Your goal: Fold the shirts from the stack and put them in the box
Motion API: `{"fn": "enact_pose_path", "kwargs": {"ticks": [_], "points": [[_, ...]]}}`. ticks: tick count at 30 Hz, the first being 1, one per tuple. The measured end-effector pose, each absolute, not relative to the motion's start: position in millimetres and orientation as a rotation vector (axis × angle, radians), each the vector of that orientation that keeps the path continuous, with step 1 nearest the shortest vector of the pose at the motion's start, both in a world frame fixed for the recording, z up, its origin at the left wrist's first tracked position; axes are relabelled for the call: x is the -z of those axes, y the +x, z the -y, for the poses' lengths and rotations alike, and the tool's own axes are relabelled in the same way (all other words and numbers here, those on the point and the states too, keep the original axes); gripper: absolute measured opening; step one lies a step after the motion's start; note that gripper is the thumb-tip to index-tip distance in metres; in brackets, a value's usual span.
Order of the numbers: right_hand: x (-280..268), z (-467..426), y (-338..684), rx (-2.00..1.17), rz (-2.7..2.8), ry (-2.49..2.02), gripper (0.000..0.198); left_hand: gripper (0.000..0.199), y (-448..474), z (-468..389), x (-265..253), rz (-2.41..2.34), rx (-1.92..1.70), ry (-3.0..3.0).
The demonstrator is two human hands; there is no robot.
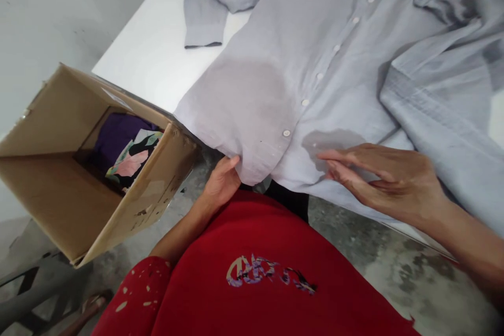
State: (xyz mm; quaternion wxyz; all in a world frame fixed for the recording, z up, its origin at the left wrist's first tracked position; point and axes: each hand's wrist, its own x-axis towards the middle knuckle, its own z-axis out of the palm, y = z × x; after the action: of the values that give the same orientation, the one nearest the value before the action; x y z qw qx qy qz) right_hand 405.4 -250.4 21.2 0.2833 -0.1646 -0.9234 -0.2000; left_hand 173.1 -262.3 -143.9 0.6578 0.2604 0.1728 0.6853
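Smooth white counter up front, with a pale grey button-up fabric shirt spread over it. Pinching the near hem with the left hand, hovering with an apparently empty, loosely curled right hand. Best bet: smooth outward from the round white buttons, keeping tension light.

An open cardboard box stood left of the white table, with purple cloth and, nearer, flowered cloth inside. Blotchy grey floor showed on the near right.
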Motion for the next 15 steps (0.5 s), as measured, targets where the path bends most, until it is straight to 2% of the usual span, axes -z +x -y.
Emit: {"fn": "enact_pose_path", "kwargs": {"ticks": [7,15], "points": [[-19.1,252.5,409.0,0.526,2.474,-0.562,0.021,0.047,167.6,273.4,164.9,-0.359,-1.486,0.59],[-15.6,252.6,394.0,0.576,2.541,-0.447,0.021,0.046,165.1,287.7,169.1,-0.337,-1.521,0.633]]}}
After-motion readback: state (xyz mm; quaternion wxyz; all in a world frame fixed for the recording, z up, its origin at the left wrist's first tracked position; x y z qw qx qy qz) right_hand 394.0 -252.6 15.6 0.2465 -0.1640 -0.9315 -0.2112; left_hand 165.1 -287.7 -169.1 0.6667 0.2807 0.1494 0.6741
